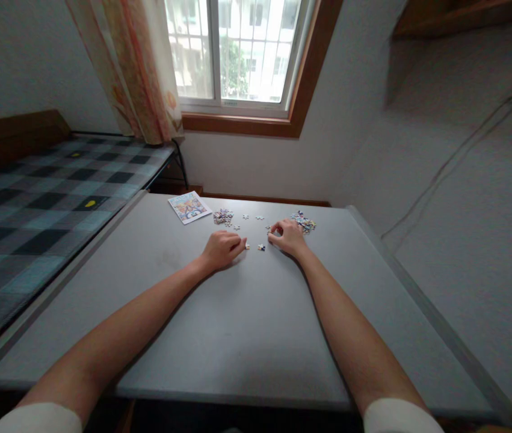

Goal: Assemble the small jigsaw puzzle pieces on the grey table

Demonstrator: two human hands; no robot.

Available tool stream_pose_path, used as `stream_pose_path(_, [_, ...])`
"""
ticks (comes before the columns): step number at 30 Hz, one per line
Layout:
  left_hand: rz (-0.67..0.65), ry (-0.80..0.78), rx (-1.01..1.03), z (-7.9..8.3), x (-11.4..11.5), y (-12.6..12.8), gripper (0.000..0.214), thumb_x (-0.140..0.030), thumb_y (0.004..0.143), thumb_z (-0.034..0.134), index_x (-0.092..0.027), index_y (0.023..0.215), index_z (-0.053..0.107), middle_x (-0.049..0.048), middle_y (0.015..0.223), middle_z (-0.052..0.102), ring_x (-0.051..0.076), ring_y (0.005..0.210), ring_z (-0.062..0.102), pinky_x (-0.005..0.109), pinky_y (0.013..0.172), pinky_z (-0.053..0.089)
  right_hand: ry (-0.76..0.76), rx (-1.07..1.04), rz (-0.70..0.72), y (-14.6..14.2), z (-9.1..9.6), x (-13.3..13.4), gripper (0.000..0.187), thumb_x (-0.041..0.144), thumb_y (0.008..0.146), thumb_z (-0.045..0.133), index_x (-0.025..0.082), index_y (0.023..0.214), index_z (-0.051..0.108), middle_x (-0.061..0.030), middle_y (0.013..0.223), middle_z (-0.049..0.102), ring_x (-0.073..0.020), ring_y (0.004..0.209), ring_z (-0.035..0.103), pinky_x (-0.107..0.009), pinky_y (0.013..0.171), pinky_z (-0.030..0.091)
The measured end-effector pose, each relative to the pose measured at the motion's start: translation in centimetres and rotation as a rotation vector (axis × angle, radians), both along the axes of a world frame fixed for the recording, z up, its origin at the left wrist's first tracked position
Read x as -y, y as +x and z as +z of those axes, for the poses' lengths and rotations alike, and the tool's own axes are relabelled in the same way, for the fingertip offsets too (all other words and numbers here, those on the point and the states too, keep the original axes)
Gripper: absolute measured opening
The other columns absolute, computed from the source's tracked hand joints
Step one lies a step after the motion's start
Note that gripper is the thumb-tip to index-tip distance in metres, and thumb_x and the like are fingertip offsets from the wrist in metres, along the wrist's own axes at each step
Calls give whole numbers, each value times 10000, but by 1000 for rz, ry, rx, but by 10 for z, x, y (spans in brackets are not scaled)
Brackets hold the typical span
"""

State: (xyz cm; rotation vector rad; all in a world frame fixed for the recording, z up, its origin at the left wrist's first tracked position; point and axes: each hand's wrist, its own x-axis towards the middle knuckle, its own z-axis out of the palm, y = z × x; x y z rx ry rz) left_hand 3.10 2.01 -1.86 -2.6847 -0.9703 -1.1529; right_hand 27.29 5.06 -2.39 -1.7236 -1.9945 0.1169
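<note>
Both my arms reach out across a grey table (246, 325). My left hand (222, 248) rests on the tabletop with its fingers curled together, fingertips beside a small loose puzzle piece (247, 246). My right hand (287, 236) also lies curled on the table, fingertips pinched near another loose piece (262, 246). Whether either hand holds a piece is too small to see. A pile of puzzle pieces (303, 222) lies just right of my right hand. A smaller pile (222, 217) lies beyond my left hand.
A colourful picture card (189, 206) lies at the table's far left. A bed with a checked cover (43, 210) runs along the table's left side. Ahead are a white wall, a window (237, 54) and a curtain (133, 66). A cable (454, 156) hangs on the right wall.
</note>
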Motion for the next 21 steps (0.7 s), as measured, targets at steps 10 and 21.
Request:
stream_pose_path(10, [4, 5, -6, 0, 0, 0, 477, -270, 961, 458, -176, 493, 438, -29, 466, 459, 95, 444, 385, 280, 566, 301, 1, -9, 25, -1, 1, 1, 171, 350, 738, 623, 212, 815, 690, -51, 885, 634, -250, 930, 512, -369, 843, 332])
stream_pose_path(21, [16, -15, -20, 0, 0, 0, 489, -281, 967, 444, -175, 490, 439, -26, 471, 466, 93, 445, 386, 279, 572, 311, 13, -4, 41, -1, 2, 3, 160, 349, 731, 625, 210, 790, 676, -51, 860, 625, -247, 904, 510, -368, 832, 338])
